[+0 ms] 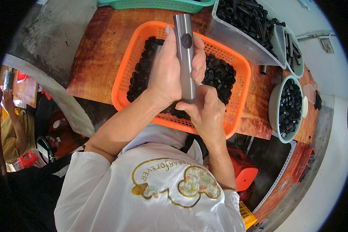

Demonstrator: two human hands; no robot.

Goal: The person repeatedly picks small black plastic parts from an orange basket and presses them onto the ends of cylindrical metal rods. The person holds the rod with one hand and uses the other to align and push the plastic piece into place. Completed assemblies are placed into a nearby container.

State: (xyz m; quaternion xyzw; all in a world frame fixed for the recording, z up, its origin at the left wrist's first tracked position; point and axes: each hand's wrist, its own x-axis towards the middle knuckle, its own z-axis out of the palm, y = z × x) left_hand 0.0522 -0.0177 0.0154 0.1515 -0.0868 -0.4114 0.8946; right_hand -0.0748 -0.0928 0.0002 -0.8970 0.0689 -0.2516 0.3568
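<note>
A smooth grey metallic tube [186, 69] stands nearly upright above an orange plastic basket [245, 77]. On its upper part sits a small black faceted piece [186, 41]. My left hand [169, 73] is wrapped around the tube, thumb along its left side and fingertips showing on the right. Around the tube's lower end, my right hand [208, 114] is closed, with the thumb below and the fingers bent beside it. Loose small black parts [220, 79] fill the basket beneath both hands. A blurred grey strip [155, 65] shows left of my left hand; its kind is unclear.
On the wooden table [92, 50], a clear bin [236, 42] of black tubular parts stands at the back right. A pale round basin [274, 104] holds more black pieces at right. A green basket [154, 4] lies at the far edge. Another person's arm [17, 127] shows far left.
</note>
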